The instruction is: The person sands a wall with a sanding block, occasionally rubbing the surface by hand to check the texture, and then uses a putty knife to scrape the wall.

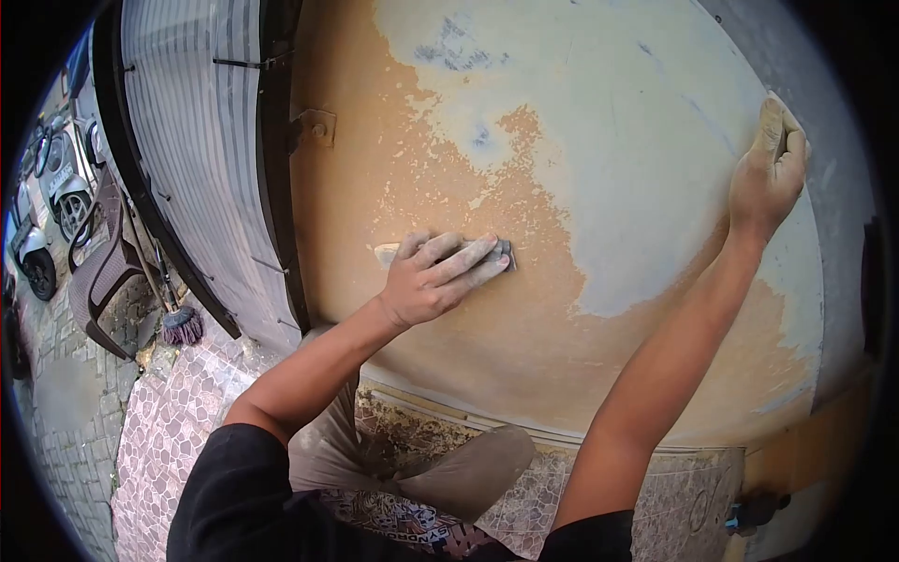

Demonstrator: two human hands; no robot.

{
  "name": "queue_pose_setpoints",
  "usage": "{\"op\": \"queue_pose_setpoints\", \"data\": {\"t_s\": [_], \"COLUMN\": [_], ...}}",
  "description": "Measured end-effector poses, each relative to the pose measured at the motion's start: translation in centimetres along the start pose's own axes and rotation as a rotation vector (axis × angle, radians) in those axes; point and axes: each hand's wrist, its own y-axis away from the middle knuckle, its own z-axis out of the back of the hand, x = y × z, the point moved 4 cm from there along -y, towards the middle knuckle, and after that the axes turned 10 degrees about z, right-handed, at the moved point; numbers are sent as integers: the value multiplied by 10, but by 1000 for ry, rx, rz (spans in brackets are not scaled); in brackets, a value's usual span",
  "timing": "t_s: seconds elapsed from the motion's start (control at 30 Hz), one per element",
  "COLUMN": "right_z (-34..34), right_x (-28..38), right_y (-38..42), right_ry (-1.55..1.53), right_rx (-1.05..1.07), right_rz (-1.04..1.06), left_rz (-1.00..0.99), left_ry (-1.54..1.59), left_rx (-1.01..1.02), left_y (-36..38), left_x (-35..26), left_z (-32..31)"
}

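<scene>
My left hand [440,278] is closed round a small dark grey block [505,255] and presses it flat on a wall panel [655,140]. The panel is tan with peeled, patchy areas of pale grey-green. A light sliver shows at the far side of the fingers; what it is I cannot make out. My right hand [770,173] is at the panel's upper right edge, its fingers bent and dusty. Whether it holds anything is hidden by the fingers.
Left of the panel stands a corrugated sheet [192,103] in a black frame. Beyond it are a brown chair [103,281], a purple mop [182,325] and parked motorbikes [73,201]. Patterned tiles [169,421] cover the floor below.
</scene>
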Motion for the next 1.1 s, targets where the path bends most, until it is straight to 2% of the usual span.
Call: {"op": "queue_pose_setpoints", "data": {"t_s": [0.13,0.23,0.27,0.33,0.37,0.4,0.53,0.57,0.63,0.67,0.73,0.77,0.83,0.87,0.97,1.0,1.03,1.1], "right_z": [5,5,3,1,0,1,3,4,4,4,3,2,2,1,2,2,2,3], "right_x": [2,2,2,3,3,2,4,5,6,6,5,5,4,4,6,6,6,7], "right_y": [2,1,1,1,2,2,2,2,3,2,2,3,4,4,3,3,4,2], "right_ry": [-54,-45,-19,-8,11,5,-30,-29,-23,-15,-4,8,48,84,3,4,6,9], "right_rx": [65,69,53,30,24,6,24,26,33,31,14,7,-19,-19,-12,-8,-6,-2], "right_rz": [6,10,26,35,36,42,49,52,41,34,49,67,88,103,86,76,67,62], "left_rz": [520,566,500,171,159,148,473,472,480,475,426,414,420,417,444,434,427,412], "left_ry": [72,64,43,15,68,57,28,25,-21,-22,1,1,32,32,32,15,0,-18], "left_rx": [-539,-566,-402,-3,51,37,-407,-403,-560,-560,-351,-358,-178,-189,-274,-377,-480,-414], "left_y": [-89,-98,-80,-19,-5,-13,-95,-108,-119,-104,-48,-32,-28,-34,-113,-135,-144,-115], "left_x": [48,36,18,-10,-4,0,48,54,58,52,31,27,28,36,50,53,53,40], "left_z": [30,29,23,6,9,10,44,42,46,43,27,32,36,31,50,51,53,43]}}
